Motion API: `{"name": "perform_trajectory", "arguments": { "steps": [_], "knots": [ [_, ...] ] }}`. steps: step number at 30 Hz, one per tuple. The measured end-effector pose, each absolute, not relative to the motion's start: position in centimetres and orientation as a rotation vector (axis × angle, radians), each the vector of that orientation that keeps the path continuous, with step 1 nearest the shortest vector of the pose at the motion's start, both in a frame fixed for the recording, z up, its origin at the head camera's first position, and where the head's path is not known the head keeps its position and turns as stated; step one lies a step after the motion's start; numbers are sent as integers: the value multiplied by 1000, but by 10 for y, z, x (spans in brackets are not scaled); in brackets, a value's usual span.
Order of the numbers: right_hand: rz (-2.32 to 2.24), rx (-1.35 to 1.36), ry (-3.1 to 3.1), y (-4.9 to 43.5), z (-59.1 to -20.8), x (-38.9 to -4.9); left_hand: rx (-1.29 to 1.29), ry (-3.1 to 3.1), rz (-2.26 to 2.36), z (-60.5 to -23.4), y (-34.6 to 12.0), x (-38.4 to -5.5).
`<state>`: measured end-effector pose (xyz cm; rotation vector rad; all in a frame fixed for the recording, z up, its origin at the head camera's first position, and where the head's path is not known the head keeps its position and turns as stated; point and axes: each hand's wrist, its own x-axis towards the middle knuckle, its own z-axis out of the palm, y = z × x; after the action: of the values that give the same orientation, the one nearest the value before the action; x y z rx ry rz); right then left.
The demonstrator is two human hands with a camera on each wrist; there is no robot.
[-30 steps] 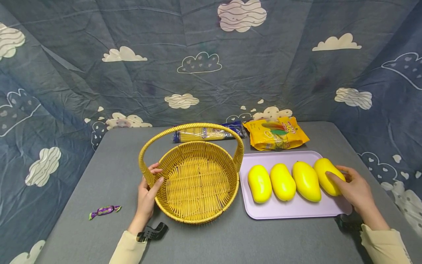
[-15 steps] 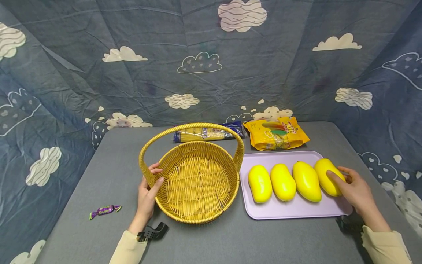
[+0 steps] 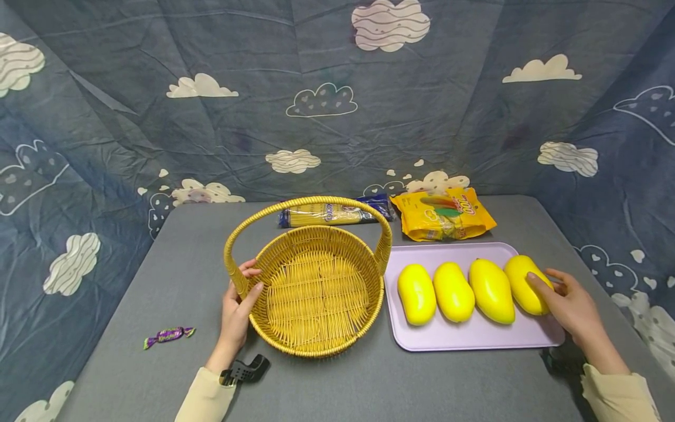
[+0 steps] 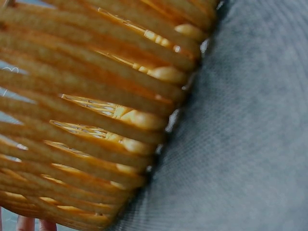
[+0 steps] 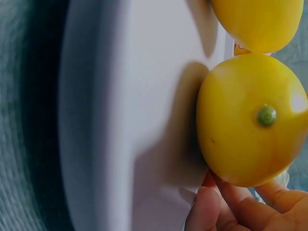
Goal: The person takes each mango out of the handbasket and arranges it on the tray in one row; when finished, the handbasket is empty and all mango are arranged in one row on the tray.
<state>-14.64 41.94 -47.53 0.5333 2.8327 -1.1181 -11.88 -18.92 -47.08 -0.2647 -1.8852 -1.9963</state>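
A round golden wicker basket [image 3: 316, 299] with a tall arched handle stands in the middle of the grey table, with nothing inside. My left hand [image 3: 234, 319] grips its left side by the handle's base, thumb over the rim. The left wrist view shows the woven basket wall [image 4: 86, 110] up close. To the right, several yellow mangoes lie in a row on a lilac tray [image 3: 448, 340]. My right hand [image 3: 572, 308] holds the rightmost mango [image 3: 524, 284], thumb on its upper side and fingers at its right. In the right wrist view, that mango [image 5: 245, 139] touches the tray or nearly so.
Behind the basket lies a blue-ended pack of spaghetti [image 3: 337, 214]. A yellow printed bag [image 3: 443, 217] sits beyond the tray. A purple wrapped candy [image 3: 169, 336] lies at the left. Cloud-patterned cloth [image 3: 253, 135] surrounds the table at the back and sides.
The head view has shifted very slightly. Both hands keep their places on the basket and the rightmost mango, and nothing else has visibly moved.
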Motion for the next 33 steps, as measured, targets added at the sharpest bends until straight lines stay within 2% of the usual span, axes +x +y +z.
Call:
{"name": "perform_trajectory", "arguments": {
  "steps": [2,13,20,28,33],
  "knots": [
    [-1114,534,2844,424,-479,-147,-269,-1885,-1997,-471,-189,-119],
    [-1179,551,3029,397,-445,-125,-248,-1886,-1999,-471,-188,-120],
    [-1223,470,3261,375,-429,-118,-222,-1865,-2020,-469,-190,-121],
    [-1326,28,3419,333,-412,-121,-285,-1787,-1953,-463,-195,-119],
    [-1354,-304,3365,301,-400,-125,-317,-1343,-1740,-442,-189,-112]
  ]
}}
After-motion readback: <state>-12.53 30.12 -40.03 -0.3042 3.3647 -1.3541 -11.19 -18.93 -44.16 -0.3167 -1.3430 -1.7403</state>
